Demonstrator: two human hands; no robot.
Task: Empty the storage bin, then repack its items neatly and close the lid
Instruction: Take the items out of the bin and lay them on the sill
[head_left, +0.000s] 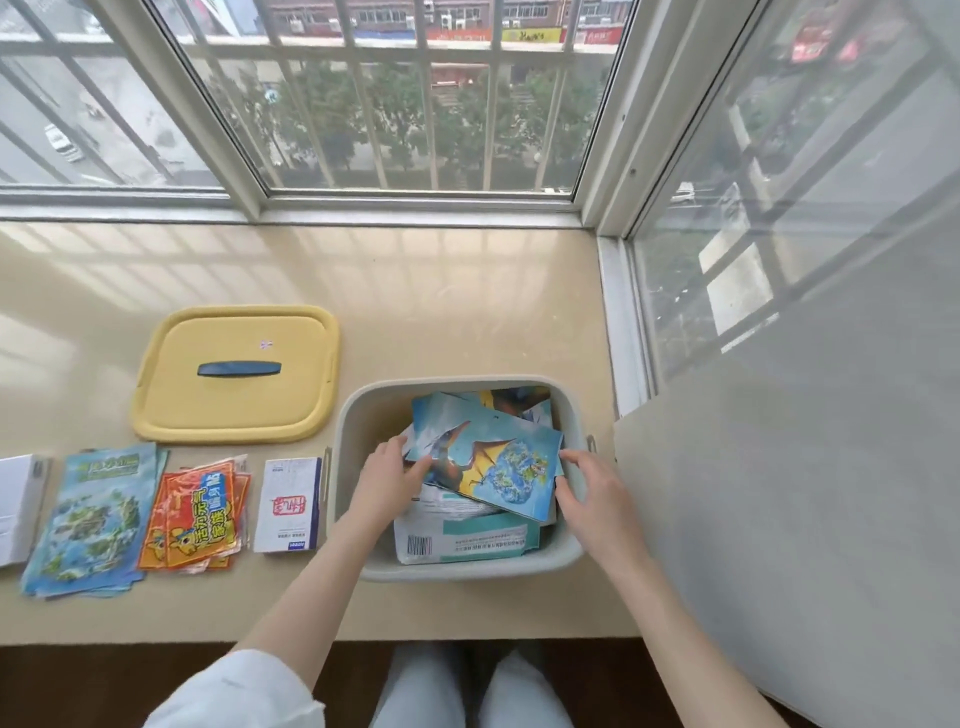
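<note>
Bin (457, 383), lower centre: left hand (387, 480) and right hand (592, 493) grip dinosaur card (493, 467) by opposite edges, likely for lifting out.

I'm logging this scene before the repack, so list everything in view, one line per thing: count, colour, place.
storage bin: one, pale grey, open, on the sill right of centre
lid: one, yellow with a dark blue handle, flat on the sill left of the bin
dinosaur card: one, blue, on top of the pile in the bin
barcode packet: one, white and teal, in the bin under the card
booklet: one, white with a red stamp, just left of the bin
orange packets: small stack, orange-red, left of the booklet
map sheets: stack, blue-green, left of the packets
white item: one, cut off at the left edge
left grip: holds the card's left edge
right grip: holds the card's right edge
</note>
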